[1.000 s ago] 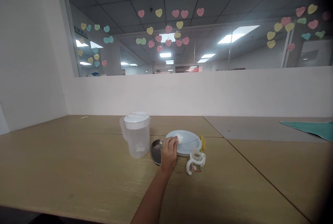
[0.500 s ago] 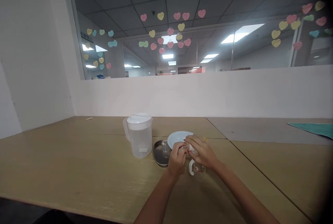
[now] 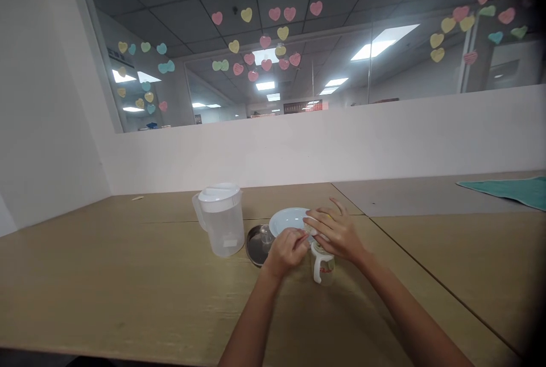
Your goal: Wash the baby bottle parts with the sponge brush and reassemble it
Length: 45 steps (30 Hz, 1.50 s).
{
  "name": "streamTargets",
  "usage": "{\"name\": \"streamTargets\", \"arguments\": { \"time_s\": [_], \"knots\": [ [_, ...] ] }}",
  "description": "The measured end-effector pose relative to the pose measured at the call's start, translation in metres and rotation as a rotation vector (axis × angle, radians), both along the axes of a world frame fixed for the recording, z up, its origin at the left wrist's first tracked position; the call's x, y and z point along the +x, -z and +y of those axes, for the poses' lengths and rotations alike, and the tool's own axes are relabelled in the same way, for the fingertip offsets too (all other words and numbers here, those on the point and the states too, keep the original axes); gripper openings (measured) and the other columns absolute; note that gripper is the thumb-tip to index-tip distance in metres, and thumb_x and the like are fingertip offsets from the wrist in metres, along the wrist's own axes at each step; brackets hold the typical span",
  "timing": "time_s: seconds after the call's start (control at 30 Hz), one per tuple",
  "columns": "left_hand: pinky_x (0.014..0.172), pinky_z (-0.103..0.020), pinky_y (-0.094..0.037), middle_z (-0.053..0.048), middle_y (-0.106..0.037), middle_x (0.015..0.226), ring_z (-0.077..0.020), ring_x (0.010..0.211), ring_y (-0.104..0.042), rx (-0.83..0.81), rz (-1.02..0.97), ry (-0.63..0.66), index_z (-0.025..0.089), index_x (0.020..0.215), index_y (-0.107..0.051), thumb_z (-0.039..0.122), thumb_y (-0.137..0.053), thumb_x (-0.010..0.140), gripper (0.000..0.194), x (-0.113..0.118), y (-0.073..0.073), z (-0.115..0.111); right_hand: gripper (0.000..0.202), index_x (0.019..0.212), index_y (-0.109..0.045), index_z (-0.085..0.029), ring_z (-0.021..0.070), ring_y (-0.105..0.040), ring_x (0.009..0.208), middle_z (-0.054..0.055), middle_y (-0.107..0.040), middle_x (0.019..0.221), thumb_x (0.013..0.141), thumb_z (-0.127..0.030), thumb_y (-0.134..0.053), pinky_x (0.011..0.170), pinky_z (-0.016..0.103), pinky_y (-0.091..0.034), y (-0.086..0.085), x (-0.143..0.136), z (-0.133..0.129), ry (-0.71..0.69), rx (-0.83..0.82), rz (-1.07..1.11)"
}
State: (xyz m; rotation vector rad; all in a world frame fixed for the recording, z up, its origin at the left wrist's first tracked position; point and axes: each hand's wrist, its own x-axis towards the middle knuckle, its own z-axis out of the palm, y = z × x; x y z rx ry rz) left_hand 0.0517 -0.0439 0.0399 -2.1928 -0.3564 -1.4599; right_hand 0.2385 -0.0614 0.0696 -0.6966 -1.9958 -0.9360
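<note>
My right hand (image 3: pixel 338 234) curls over a small white piece (image 3: pixel 311 227) that looks like a lid, with one finger raised. My left hand (image 3: pixel 286 252) is closed, its fingertips pinching at the near-left edge of that piece. Just below the hands stands a small clear jar (image 3: pixel 327 276) with a white handle and red lettering, its upper part partly behind my right fingers. A pale blue-white plate (image 3: pixel 283 218) lies behind the hands, partly covered by them. A round metal tray (image 3: pixel 255 246) holds a small clear cup (image 3: pixel 267 235), left of my left hand.
A translucent pitcher (image 3: pixel 225 230) with a white lid and left-side handle stands left of the tray. A green cloth (image 3: pixel 509 192) lies at the far right. The wooden table (image 3: pixel 128 276) meets a white wall (image 3: pixel 256 156) below a window with heart-shaped notes.
The view has tilted and shifted slightly. Both hands have separated a little from the jar, so more of its top and handle shows. A finger of my right hand has lifted.
</note>
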Motion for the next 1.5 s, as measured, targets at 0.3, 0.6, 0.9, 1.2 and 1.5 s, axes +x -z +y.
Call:
{"name": "streamTargets", "arguments": {
  "time_s": [0.3,0.6,0.9,1.2,1.5],
  "knots": [
    [0.068,-0.028,-0.055,-0.004,-0.061,0.077,-0.0136,0.078,-0.061,0.291,0.12,-0.112,0.016,0.083,-0.056,0.006,-0.051,0.081,0.011,-0.001,-0.007,0.0,0.048,0.127,-0.048,-0.022,0.0189,-0.058,0.092,0.005,-0.064,0.113,0.08,-0.017,-0.045,0.105,0.055,-0.022,-0.002,0.003,-0.003,-0.012,0.023,-0.033],
    [0.071,-0.031,-0.055,-0.004,-0.061,0.081,-0.0149,0.083,-0.062,0.303,0.124,-0.102,0.017,0.086,-0.057,0.006,-0.051,0.081,0.014,-0.001,-0.006,0.006,0.043,0.125,-0.051,-0.021,0.0163,-0.06,0.088,0.006,-0.064,0.112,0.083,-0.017,-0.043,0.107,0.051,-0.021,-0.004,0.005,-0.005,0.031,0.084,-0.033],
    [0.068,-0.027,-0.055,-0.004,-0.06,0.077,-0.0135,0.078,-0.06,0.351,0.117,-0.143,0.015,0.079,-0.057,0.006,-0.053,0.079,0.01,-0.005,-0.018,0.003,0.042,0.122,-0.052,-0.021,0.016,-0.058,0.084,0.004,-0.064,0.114,0.081,-0.013,-0.045,0.107,0.053,-0.019,-0.007,0.004,-0.006,0.057,0.075,-0.069],
    [0.074,-0.028,-0.054,-0.005,-0.062,0.081,-0.0143,0.085,-0.061,0.228,0.115,-0.157,0.016,0.082,-0.058,0.006,-0.051,0.081,0.012,-0.018,-0.016,0.008,0.045,0.124,-0.05,-0.023,0.0152,-0.057,0.083,0.004,-0.063,0.115,0.083,-0.01,-0.04,0.105,0.051,-0.023,-0.007,0.001,-0.005,0.033,0.041,-0.07],
    [0.086,-0.035,-0.051,-0.011,-0.061,0.104,-0.0181,0.105,-0.057,-0.019,-0.123,-0.076,0.016,0.106,-0.052,0.012,-0.046,0.085,0.022,0.007,0.0,-0.002,0.042,0.12,-0.051,-0.018,0.0179,-0.06,0.089,0.008,-0.064,0.108,0.079,-0.011,-0.044,0.099,0.046,-0.034,0.007,0.001,0.009,0.0,0.065,0.096]
  ]
}}
